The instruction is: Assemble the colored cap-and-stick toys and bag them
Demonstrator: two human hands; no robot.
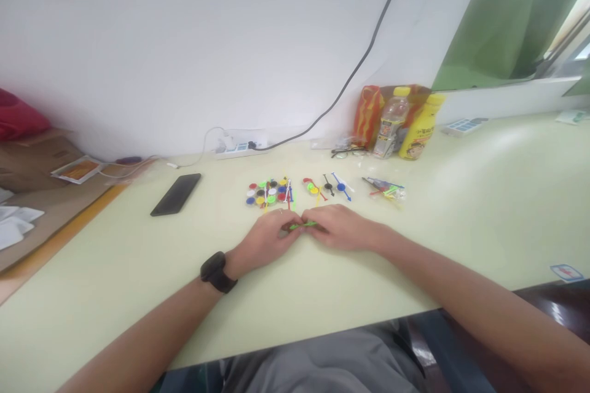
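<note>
My left hand (pixel 270 234) and my right hand (pixel 340 227) meet fingertip to fingertip low over the table. Both are closed on a thin green plastic arrow (pixel 311 223), its middle largely hidden by my fingers. Just beyond my left hand lies a cluster of small round discs (pixel 260 193) in several colours, with thin arrows lying over its right side. Past my right hand are a blue arrow spinner (pixel 341 186), a black arrow spinner (pixel 328 186) and a few red, yellow and green pieces (pixel 313 189).
Loose coloured arrows (pixel 385 189) lie to the right in a clear bag. A black phone (pixel 176 194) rests at left. Glasses (pixel 349 151), a clear bottle (pixel 391 126) and a yellow bottle (pixel 419 129) stand toward the wall, near a power strip (pixel 242 146) with a grey cable.
</note>
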